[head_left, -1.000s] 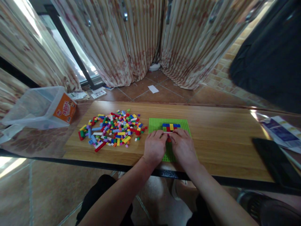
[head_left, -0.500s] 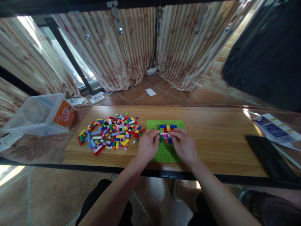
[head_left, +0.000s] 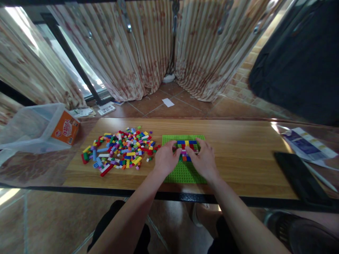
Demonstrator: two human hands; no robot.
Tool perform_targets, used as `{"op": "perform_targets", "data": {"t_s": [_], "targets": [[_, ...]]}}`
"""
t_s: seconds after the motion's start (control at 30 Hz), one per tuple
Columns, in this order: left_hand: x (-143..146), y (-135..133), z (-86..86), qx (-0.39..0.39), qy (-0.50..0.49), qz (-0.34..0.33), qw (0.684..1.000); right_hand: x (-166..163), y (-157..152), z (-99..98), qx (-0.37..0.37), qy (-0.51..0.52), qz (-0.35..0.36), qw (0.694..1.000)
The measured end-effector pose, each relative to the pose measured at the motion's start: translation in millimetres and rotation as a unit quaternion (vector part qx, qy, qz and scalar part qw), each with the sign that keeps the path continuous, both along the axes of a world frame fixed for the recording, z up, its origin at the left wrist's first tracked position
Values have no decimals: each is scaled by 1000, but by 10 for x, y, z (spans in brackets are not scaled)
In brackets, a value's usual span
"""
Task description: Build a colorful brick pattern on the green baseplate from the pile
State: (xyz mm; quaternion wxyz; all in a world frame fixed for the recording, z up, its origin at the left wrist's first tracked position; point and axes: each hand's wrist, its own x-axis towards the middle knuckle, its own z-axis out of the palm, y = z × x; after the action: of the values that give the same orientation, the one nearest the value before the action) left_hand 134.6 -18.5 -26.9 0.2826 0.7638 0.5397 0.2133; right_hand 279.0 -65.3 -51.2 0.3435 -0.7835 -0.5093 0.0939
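Note:
A green baseplate (head_left: pixel 182 175) lies on the wooden tabletop with toy building bricks joined on it. A blue row with a yellow brick (head_left: pixel 186 143) runs along the far side of the build; red, pink, orange and blue bricks show nearer me. At its left side is my left hand (head_left: pixel 166 158), thumb and index finger apart. My right hand (head_left: pixel 205 160) is at the right side, index finger by the far corner and thumb over the middle bricks. Both hands look open and close against the build; the hands cover its sides, and I cannot tell how firmly they touch.
Loose bricks of many colours (head_left: pixel 129 153) are spread left of the baseplate. Beyond the table's left end stands a clear plastic bin (head_left: pixel 39 128) with an orange label. At the right end lie a dark flat object (head_left: pixel 302 178) and printed paper (head_left: pixel 309 144).
Both hands have spread from a close pinch at the pink bricks to wider apart fingers around the build. The whole view has shifted slightly.

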Motion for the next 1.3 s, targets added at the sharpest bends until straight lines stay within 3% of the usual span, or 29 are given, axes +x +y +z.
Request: {"op": "perform_targets", "data": {"t_s": [0.3,0.87,1.1,1.3], "targets": [[-10,40,32,-41,10,-19,999,-106,-7,-28,-27,-31,-13,999],[50,82,34,-78,10,19,997,-129,8,-32,-34,2,-1,999],[-54,131,33,-84,-36,-25,996,116,42,-50,53,154,9,987],[-116,187,-47,-99,-108,7,989,202,89,-57,90,260,-18,961]]}}
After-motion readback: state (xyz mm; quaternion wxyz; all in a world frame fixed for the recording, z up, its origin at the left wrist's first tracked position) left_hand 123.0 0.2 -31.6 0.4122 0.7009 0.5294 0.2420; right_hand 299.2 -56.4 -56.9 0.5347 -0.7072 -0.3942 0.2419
